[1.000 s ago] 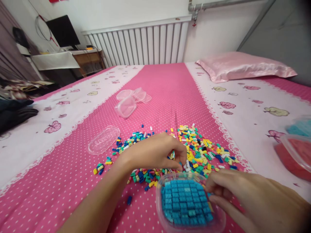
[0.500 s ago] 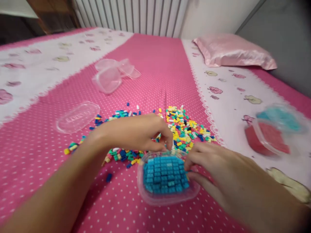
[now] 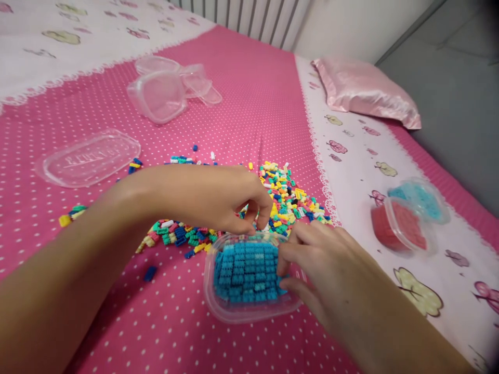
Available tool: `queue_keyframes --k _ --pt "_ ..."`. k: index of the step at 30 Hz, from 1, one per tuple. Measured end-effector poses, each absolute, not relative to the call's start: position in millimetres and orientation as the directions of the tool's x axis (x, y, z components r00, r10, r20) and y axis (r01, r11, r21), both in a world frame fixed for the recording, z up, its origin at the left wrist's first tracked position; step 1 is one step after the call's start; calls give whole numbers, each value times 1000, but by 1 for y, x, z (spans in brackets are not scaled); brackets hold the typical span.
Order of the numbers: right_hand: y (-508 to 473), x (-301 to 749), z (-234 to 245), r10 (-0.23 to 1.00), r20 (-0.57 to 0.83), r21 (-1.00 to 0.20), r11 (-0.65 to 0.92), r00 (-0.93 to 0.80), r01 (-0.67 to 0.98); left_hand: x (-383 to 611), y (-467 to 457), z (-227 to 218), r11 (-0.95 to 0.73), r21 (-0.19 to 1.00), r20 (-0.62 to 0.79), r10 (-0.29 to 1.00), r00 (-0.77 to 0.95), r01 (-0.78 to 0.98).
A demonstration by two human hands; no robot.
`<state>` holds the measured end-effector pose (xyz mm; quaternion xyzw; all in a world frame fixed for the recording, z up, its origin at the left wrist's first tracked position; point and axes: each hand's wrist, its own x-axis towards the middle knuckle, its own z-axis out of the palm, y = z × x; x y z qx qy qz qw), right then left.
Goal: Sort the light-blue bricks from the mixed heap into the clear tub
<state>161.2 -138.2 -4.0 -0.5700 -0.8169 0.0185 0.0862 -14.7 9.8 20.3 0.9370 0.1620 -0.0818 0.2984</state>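
A clear plastic container (image 3: 218,310) sits on the bed, holding rows of blue toy bricks (image 3: 249,270) packed tightly together. My right hand (image 3: 319,259) reaches in over its right side, thumb and fingertips closed against the end bricks of the rows. Just past the far rim, my left hand (image 3: 234,202) bends down over a loose pile of mixed toy bricks (image 3: 284,197). Its thumb and fingers are curled together; whatever is between the tips is hidden or too small to tell. A single dark blue brick (image 3: 150,274) lies apart, below my left forearm.
A clear lid (image 3: 89,158) lies to the left. Farther back are empty clear containers (image 3: 163,96). On the right stand a tub of red bricks (image 3: 397,226) and a tub of light blue bricks (image 3: 423,200). A pink pillow (image 3: 362,91) rests by the wall.
The view has tilted and turned, so everything appears shifted, mostly leftward. My left hand stays bent over the pile, its fingertips slightly changed. My right hand remains at the blue bricks.
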Motion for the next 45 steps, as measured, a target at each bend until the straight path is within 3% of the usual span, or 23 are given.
queue_keyframes --k 7,16,22,29,36,42,45 --pt "-136 158 -6 929 146 -72 352 -339 933 -14 10 19 -776 519 -252 260 932 357" --pt "-136 155 -5 960 87 -99 274 -266 957 -16 10 19 -786 500 -253 269 929 364" --pt "-141 156 -6 970 61 -178 244 -237 953 -16 9 21 -794 472 -279 276 920 382" --pt "-140 154 -3 980 -1 -136 196 -198 971 -16 10 20 -784 501 -250 275 929 367" --pt "-136 151 -1 989 -61 -178 122 -134 976 -17 10 19 -772 515 -251 279 927 372" --pt "-136 156 0 991 -45 -256 114 -130 960 -17 10 20 -773 503 -264 288 920 387" --pt "-138 161 2 987 32 -258 160 -157 953 -18 10 20 -775 510 -248 283 927 373"
